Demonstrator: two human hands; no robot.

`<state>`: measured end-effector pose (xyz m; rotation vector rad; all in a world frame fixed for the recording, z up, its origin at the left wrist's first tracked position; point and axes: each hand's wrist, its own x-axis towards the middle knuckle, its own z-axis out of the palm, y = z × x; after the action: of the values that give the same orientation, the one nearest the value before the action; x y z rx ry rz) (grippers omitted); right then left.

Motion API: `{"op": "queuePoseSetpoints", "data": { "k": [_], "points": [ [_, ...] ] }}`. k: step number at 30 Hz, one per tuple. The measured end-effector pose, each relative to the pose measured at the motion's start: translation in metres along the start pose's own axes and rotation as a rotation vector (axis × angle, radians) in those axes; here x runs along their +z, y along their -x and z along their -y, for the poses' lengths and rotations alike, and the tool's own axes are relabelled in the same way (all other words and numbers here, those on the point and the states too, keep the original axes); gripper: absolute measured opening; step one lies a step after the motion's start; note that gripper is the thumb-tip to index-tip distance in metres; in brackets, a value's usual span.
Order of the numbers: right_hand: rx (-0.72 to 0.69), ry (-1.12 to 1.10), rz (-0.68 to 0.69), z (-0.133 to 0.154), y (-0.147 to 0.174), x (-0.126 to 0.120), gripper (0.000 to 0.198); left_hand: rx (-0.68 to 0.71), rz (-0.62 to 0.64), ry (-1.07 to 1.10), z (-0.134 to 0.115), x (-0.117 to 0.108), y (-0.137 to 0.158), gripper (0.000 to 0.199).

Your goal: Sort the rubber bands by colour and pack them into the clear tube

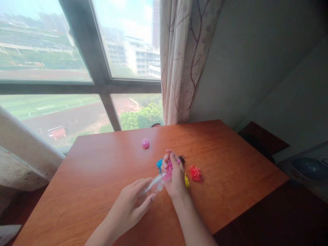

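Note:
My left hand (134, 200) is curled around a clear plastic container (153, 186), tilted with its far end up against my other palm. Cupped at that end, my right hand (176, 176) holds a bunch of small pink bands (168, 169); some look to be at or inside the container's mouth, but I cannot tell how many. Piles of similar thin pieces lie around the right hand: blue bands (159, 165) to its left, black bands (181, 159) behind, yellow bands (187, 181) partly hidden by the wrist, and red bands (196, 174) to the right.
A shiny pink rounded piece (145, 143), perhaps a lid, sits farther back on the brown wooden table (102, 171). Beyond the table's back edge are a large window (133, 51) and a patterned curtain (179, 61). Dark furniture (266, 138) stands past the right edge.

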<state>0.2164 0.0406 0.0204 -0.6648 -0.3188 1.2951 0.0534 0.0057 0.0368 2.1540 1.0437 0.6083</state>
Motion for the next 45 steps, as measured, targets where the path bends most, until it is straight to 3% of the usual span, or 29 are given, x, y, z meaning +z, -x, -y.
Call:
{"op": "queuePoseSetpoints", "data": {
  "k": [6, 13, 22, 28, 38, 45],
  "points": [
    [0.025, -0.044, 0.005, 0.001, 0.003, 0.002, 0.025, -0.014, 0.011, 0.022, 0.000, 0.001, -0.001, 0.031],
    [0.104, -0.159, 0.087, 0.008, 0.004, 0.001, 0.044, -0.044, 0.027, 0.035, 0.000, 0.001, -0.001, 0.031],
    [0.098, -0.193, 0.114, 0.005, 0.002, -0.001, 0.010, -0.071, 0.030, 0.058, 0.000, 0.001, 0.000, 0.033],
    [0.026, -0.139, 0.048, 0.008, 0.000, -0.003, 0.019, -0.070, 0.053, 0.075, 0.001, -0.001, 0.002, 0.033],
    [-0.118, -0.043, 0.068, -0.001, 0.005, -0.001, 0.022, -0.052, 0.020, 0.072, -0.003, 0.002, 0.000, 0.032],
    [-0.011, -0.093, 0.106, -0.003, 0.010, 0.007, 0.017, -0.025, -0.040, 0.054, -0.001, 0.008, -0.002, 0.032]
  ]
}}
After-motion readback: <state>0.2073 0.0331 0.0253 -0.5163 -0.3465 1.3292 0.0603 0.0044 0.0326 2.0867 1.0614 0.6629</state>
